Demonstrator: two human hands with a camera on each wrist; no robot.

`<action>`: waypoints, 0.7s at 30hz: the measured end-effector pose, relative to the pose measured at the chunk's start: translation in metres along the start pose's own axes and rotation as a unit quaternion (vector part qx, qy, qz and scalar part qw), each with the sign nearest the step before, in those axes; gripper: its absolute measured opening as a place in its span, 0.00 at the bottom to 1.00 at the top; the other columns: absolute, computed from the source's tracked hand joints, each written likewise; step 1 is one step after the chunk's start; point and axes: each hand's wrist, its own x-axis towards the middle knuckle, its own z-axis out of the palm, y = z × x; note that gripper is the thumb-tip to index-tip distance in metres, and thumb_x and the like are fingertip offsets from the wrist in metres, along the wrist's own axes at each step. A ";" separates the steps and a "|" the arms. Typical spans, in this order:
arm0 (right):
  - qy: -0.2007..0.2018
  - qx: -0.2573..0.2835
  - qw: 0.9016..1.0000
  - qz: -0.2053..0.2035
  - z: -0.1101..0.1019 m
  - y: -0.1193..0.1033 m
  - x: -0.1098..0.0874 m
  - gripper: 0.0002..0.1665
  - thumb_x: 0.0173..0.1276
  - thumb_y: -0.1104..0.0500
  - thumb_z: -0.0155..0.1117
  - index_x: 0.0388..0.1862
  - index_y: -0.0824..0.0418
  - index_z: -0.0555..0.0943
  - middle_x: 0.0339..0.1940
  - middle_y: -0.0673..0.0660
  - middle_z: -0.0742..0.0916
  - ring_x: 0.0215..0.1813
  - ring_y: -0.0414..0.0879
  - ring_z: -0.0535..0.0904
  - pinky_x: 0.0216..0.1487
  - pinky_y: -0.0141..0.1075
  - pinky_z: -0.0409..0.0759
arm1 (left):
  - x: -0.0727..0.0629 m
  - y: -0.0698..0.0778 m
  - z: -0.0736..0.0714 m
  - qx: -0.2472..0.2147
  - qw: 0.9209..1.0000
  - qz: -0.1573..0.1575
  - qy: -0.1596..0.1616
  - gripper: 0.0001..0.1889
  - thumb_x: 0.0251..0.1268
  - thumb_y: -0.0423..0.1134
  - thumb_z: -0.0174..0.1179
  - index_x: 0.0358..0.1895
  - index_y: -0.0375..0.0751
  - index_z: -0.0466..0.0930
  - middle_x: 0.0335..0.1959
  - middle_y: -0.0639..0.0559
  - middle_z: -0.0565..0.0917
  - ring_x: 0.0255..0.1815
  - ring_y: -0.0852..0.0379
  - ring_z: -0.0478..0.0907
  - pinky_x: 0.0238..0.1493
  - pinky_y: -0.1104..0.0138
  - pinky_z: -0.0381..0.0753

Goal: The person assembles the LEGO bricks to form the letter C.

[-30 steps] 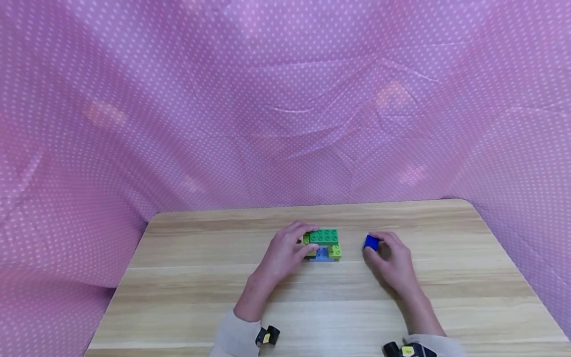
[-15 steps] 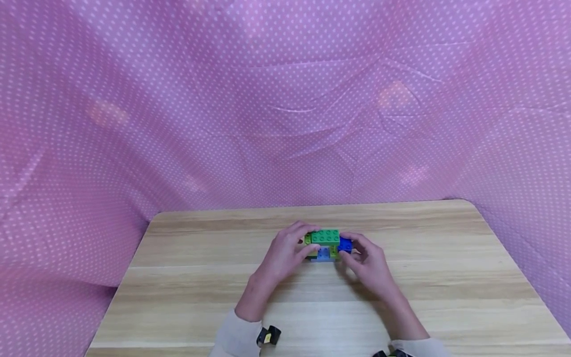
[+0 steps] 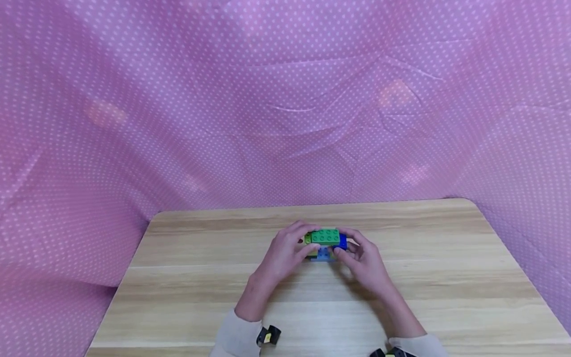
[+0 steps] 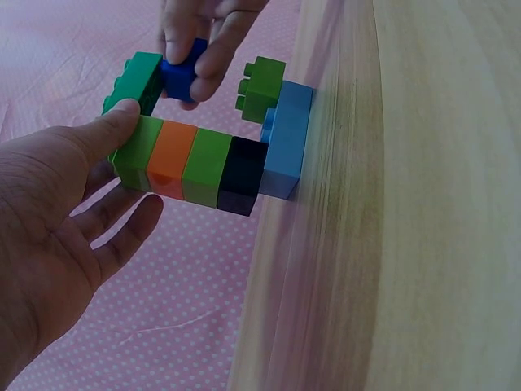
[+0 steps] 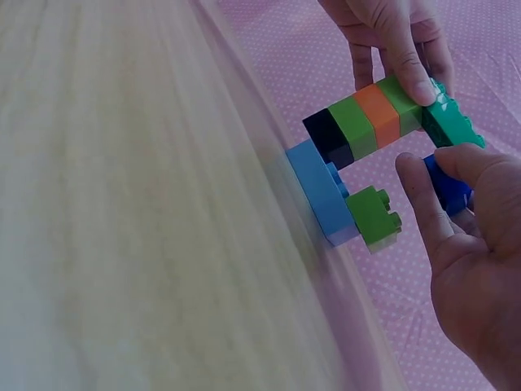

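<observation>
A tower of toy building bricks stands on the table. Its light blue base brick (image 4: 290, 134) carries a column of black (image 4: 241, 169), light green and orange (image 4: 172, 158) bricks at one end. At the other end sits a single light green brick (image 4: 263, 88). A long green brick (image 3: 325, 236) juts sideways from the column's top. My left hand (image 3: 283, 252) grips the column's upper end, thumb at the top light green brick. My right hand (image 3: 368, 263) pinches a blue brick (image 4: 185, 72) beneath the green brick's overhang, above the single light green brick with a gap between them.
The wooden table (image 3: 200, 277) has rounded far corners. Pink dotted cloth (image 3: 285, 124) hangs behind it and at both sides. Black straps with small devices (image 3: 268, 335) sit at both wrists.
My right hand has carried the blue brick leftward from the table's right part to beneath the green brick's overhang. My left hand has kept its place on the tower.
</observation>
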 end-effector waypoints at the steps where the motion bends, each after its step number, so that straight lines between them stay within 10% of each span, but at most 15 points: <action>1: -0.002 0.001 1.000 0.001 0.000 -0.001 0.000 0.32 0.72 0.74 0.67 0.74 0.66 0.73 0.67 0.71 0.79 0.61 0.50 0.86 0.56 0.41 0.87 | 0.000 0.000 0.000 -0.002 1.000 0.000 0.000 0.23 0.73 0.45 0.69 0.67 0.46 0.82 0.61 0.54 0.84 0.54 0.56 0.83 0.53 0.59 0.89; 21: -0.027 0.020 0.999 -0.004 -0.003 -0.002 0.001 0.29 0.79 0.68 0.62 0.75 0.70 0.70 0.67 0.73 0.77 0.60 0.53 0.87 0.59 0.41 0.86 | -0.001 0.003 -0.001 0.013 1.000 0.024 0.007 0.22 0.72 0.43 0.70 0.67 0.47 0.83 0.60 0.54 0.84 0.55 0.56 0.84 0.54 0.61 0.88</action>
